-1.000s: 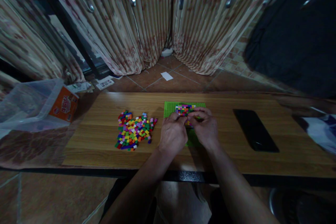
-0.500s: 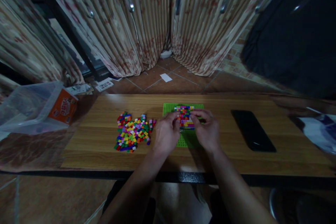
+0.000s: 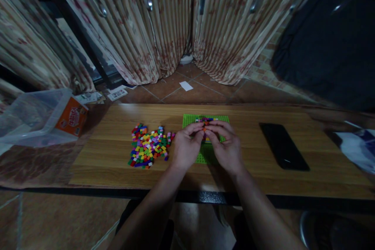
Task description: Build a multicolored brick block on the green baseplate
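A green studded baseplate [image 3: 206,157] lies on the wooden table, with a block of multicoloured toy bricks [image 3: 209,119] built up on its upper part. My left hand [image 3: 186,148] and my right hand [image 3: 227,149] meet over it, fingertips close together. Between them shows a small orange brick [image 3: 204,129], pinched by both hands. Most of the built block is hidden behind my fingers. To the left of my left hand, a pile of loose small bricks [image 3: 150,146] in many colours is spread on the table.
On the right of the table [image 3: 99,136] lies a black phone-like slab [image 3: 283,146]. A clear plastic bin [image 3: 35,115] with an orange label stands past the left end. Striped curtains [image 3: 172,23] hang beyond the far edge, and a white paper [image 3: 186,86] lies on the floor.
My hands were apart over the built block; they have come together, the right moving left, with an orange brick now between the fingertips. The view has shifted slightly.
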Demonstrator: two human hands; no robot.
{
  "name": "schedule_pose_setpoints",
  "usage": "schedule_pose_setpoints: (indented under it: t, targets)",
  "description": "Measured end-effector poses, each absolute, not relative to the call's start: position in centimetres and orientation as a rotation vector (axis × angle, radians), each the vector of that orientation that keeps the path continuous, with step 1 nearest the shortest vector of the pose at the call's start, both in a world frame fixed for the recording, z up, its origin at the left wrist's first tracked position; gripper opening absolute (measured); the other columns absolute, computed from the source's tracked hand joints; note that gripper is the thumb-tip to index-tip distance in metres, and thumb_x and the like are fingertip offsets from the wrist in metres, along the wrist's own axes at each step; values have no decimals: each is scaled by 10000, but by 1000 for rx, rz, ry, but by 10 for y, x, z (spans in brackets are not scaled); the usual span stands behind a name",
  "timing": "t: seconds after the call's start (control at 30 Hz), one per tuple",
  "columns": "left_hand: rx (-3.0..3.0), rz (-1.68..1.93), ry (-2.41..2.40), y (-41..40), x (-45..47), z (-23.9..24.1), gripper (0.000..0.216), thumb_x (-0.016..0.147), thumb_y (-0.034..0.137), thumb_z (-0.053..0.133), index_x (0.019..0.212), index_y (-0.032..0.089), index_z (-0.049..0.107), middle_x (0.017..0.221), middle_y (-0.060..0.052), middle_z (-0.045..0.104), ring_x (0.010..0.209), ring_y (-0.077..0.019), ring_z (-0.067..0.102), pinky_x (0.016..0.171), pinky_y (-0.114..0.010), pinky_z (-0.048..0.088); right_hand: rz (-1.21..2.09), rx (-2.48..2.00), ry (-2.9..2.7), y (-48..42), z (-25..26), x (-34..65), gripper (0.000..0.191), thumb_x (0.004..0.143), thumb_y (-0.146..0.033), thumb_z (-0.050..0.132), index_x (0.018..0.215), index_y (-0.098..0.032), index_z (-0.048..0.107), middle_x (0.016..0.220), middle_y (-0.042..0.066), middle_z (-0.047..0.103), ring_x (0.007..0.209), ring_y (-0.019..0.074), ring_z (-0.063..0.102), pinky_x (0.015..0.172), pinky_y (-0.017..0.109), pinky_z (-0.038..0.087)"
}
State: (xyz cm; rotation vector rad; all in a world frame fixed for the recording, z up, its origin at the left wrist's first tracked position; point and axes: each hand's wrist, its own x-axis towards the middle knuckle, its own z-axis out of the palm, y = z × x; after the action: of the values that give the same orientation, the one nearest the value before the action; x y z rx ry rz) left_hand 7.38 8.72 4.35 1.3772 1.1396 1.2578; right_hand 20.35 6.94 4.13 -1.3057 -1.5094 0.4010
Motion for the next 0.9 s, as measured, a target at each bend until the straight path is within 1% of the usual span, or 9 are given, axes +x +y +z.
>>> schedule_pose_setpoints:
  t: [0.17, 0.3, 0.5, 0.63, 0.9]
  targets:
    - [1433, 1233, 1200, 85, 75, 48, 253, 845, 134, 599, 1072, 184, 699, 1025, -42, 764, 926, -145, 715, 873, -271, 566, 396, -1290, -1484, 71, 43, 208, 144, 880, -340, 614, 888, -260, 734, 1055, 53, 672, 1050, 219, 624, 972, 425, 473]
    - [1527, 1221, 1266, 85, 72, 49, 235, 874, 155, 572, 1065, 199, 700, 1014, -33, 765, 924, -144, 713, 901, -277, 549, 355, -1353, -1471, 73, 43, 221, 176, 890, -369, 596, 876, -243, 717, 1044, 60, 669, 1042, 229, 619, 977, 442, 458]
    - [1538, 1192, 1344, 87, 69, 48, 219, 874, 154, 562, 1037, 183, 706, 1021, -48, 766, 918, -162, 718, 858, -278, 563, 333, -1430, -1567, 74, 40, 230, 195, 897, -376, 572, 867, -244, 712, 1084, 73, 637, 1087, 255, 580, 992, 472, 436]
    - [1583, 1152, 1383, 88, 68, 48, 221, 871, 154, 560, 1033, 182, 708, 989, -49, 768, 890, -167, 719, 847, -287, 563, 297, -1459, -1629, 74, 37, 227, 203, 901, -359, 552, 847, -248, 713, 1105, 77, 621, 1104, 268, 559, 1004, 490, 424]
    - [1615, 1134, 1397, 86, 67, 48, 217, 877, 163, 564, 1034, 196, 710, 992, -43, 769, 891, -169, 720, 842, -292, 566, 267, -1461, -1632, 76, 37, 225, 199, 895, -315, 532, 849, -254, 716, 1113, 77, 616, 1107, 271, 544, 1026, 516, 408]
